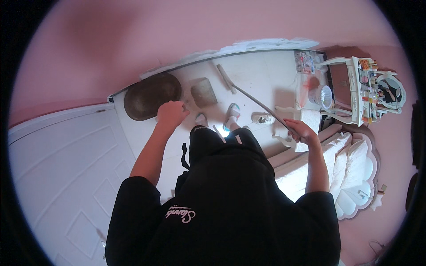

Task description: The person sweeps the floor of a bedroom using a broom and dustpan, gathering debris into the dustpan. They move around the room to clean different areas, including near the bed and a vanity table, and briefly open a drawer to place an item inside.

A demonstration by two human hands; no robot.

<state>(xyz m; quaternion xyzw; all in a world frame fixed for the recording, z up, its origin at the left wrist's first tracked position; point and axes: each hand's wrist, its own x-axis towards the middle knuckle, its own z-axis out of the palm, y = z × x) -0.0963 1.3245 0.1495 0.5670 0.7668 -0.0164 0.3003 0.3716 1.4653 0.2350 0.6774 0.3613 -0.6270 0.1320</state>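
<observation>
**Head view: right hand on a long-handled tool over a pale floor**

From my remote seat I read the scene left to right. A white panelled door (66, 173) borders the left edge of the floor (262, 66). In the floor's far left corner lies a brown oval mat (153, 95). The left hand (173, 114) appears over the mat's near right side, fingers curled; I cannot tell whether they hold anything. Just right of the mat is a squarish grey-brown object (203, 92), with the wearer's slippered feet (232, 114) nearer the camera. The long-handled tool (262, 106) slants across the floor: its narrow head rests near the middle of the far edge, and its shaft runs nearer and rightward into the right hand (301, 131), which I see closed around it. Below the shaft sits a pale shoe-like item (263, 118). Toward the floor's right edge stand a white stool (309, 119), a translucent bin (323, 96) and a dressing table (355, 88), its tabletop crowded with bottles (367, 95).
</observation>
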